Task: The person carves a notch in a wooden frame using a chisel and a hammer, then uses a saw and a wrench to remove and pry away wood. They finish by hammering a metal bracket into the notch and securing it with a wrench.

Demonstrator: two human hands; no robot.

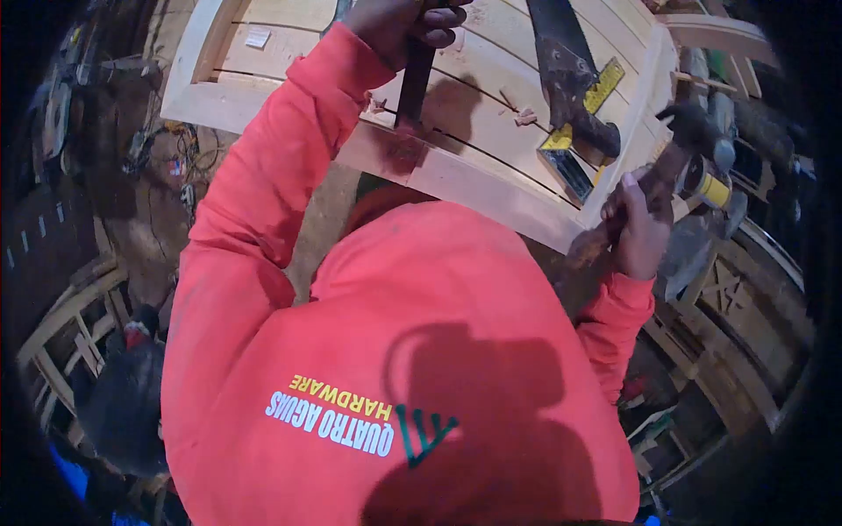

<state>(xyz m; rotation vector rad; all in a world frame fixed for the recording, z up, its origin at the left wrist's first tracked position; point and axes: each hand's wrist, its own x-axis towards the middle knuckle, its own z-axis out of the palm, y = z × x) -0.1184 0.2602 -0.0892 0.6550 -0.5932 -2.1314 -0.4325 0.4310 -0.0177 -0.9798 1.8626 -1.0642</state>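
My left hand, at the top, is closed round a dark, flat chisel. Its lower end meets the near rail of a pale wooden frame with slats inside. Wood chips lie on the slats. Off to the right, my right hand grips the handle of a claw hammer, its dark head pointing away from me beside the frame's corner. A handsaw rests on the slats, and a yellow and black square lies partly under its handle.
Past the frame's right corner is a yellow round item among cluttered tools and timber. Wooden framework stands at the lower left near a dark rounded shape. Cords lie on the floor at left.
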